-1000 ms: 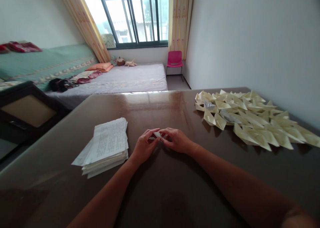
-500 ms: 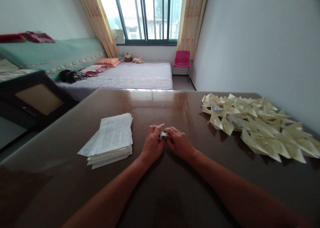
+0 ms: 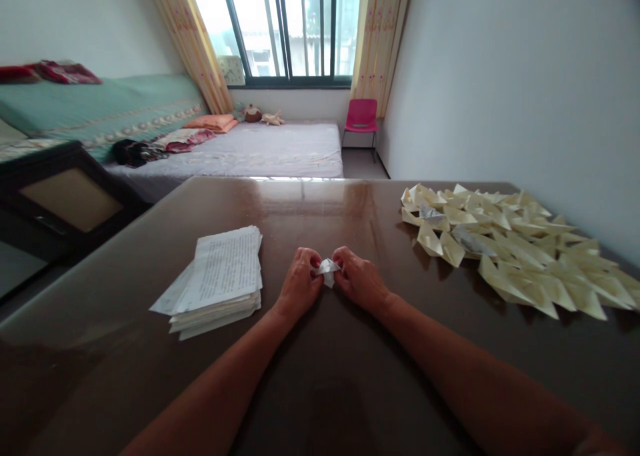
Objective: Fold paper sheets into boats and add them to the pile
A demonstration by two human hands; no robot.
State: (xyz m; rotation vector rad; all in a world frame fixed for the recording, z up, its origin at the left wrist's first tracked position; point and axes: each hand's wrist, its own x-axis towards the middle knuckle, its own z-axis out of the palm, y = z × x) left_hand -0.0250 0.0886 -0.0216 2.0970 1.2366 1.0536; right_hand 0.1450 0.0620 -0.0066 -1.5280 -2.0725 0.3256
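Note:
Between my two hands is a small folded piece of white paper point(image 3: 329, 269), its lower point hanging just above or against the table. My left hand point(image 3: 302, 277) pinches its left end between thumb and fingers. On the other side, my right hand point(image 3: 361, 276) grips the right end the same way. The fingertips hide both ends of the paper. To the left lies a stack of printed sheets point(image 3: 223, 273), with one sheet jutting out at its left. At the right, many folded cream paper boats point(image 3: 520, 243) sit close together, a few of them greyish with print.
The glossy brown table point(image 3: 310, 206) reaches toward a bed point(image 3: 300, 146) under the window. A pink chair point(image 3: 361, 116) stands beyond the table by the right wall. On the left is a dark cabinet point(image 3: 70, 189).
Both hands have drawn slightly apart, and the folded paper now shows more fully between them. My left forefinger, raised before, is curled onto the paper. The view has shifted slightly.

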